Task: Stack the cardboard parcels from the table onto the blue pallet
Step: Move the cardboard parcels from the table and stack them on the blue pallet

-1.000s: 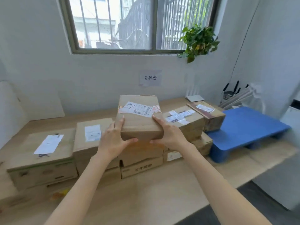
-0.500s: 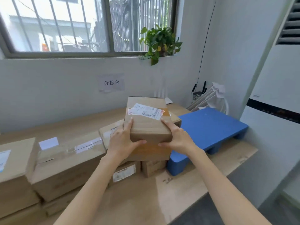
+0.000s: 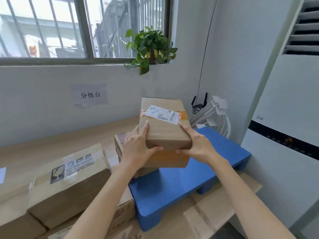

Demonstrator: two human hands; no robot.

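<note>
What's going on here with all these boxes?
A person holds a cardboard parcel in both hands, the left hand and right hand gripping its near end. It is held over the blue pallet, which looks bare. More parcels sit on the table to the left.

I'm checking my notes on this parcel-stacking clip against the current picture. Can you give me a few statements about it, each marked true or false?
1. Both hands, left hand and right hand, grip the labelled parcel. True.
2. The blue pallet already carries two parcels. False: its visible top is bare.
3. A potted plant sits on the windowsill. True.
4. The held parcel has no label. False: a white shipping label is on top.
</note>
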